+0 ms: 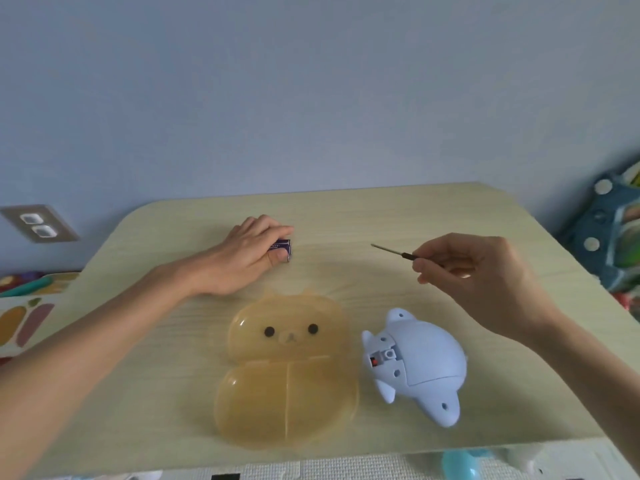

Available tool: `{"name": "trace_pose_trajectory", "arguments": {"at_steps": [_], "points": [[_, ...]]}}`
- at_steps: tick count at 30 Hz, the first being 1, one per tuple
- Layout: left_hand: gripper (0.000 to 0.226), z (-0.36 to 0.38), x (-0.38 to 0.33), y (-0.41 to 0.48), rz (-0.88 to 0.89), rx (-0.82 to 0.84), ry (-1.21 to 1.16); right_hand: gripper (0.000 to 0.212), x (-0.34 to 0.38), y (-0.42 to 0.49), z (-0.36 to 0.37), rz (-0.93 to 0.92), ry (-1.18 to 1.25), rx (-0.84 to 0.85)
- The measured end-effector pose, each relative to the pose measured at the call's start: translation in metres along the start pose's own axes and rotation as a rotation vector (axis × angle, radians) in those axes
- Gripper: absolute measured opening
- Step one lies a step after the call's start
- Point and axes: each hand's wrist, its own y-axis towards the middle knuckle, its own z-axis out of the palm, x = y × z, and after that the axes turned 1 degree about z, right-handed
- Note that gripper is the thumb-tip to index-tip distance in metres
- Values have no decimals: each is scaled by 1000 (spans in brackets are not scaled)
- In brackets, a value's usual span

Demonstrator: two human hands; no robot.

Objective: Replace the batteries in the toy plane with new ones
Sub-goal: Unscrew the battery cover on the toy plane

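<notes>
The light blue toy plane [420, 365] lies belly-up on the pale wooden table [381, 216], front right, with part of its underside compartment exposed. My left hand [242, 254] rests on the table at the back centre, fingers closed on purple batteries [282, 247]. My right hand [474, 271] hovers above the table right of centre and pinches a small screwdriver [394, 251] whose thin shaft points left.
A translucent amber bear-shaped tray [287, 379] lies at the front centre, left of the plane. A wall socket [38, 223] sits at left. Colourful toys lie off the table at the right edge [613, 233] and left edge [24, 306].
</notes>
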Motion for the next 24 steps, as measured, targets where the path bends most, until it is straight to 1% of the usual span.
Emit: {"name": "trace_pose_trajectory", "arguments": {"at_steps": [4,7,11,13,16,18,20,21,22,24], "points": [[59,0,-7,-1,-37,14,20,12,7,-5,-5,-4,25,-10],[56,-1,-10,-3,-60,16,15,13,11,-9,-8,-10,9,-18],[55,-1,-9,-5,-69,-23,-43,15,16,-13,-16,-18,17,-39],[59,-2,-8,-6,-85,-19,-86,14,21,-16,-22,-24,38,-44],[80,-10,-10,-14,-100,-43,-149,13,32,-21,-33,-31,100,-39],[80,-20,-21,-21,-103,-116,-218,15,38,-26,-42,-49,122,-43],[75,-33,-49,-36,-70,-184,-271,15,45,-35,-51,-70,121,-26],[73,-38,-68,-46,-36,-187,-284,15,47,-40,-55,-81,118,-7],[73,-41,-90,-58,-2,-160,-278,16,49,-45,-58,-91,116,12],[88,-37,-131,-81,32,-65,-219,15,54,-57,-63,-112,112,51]]}}
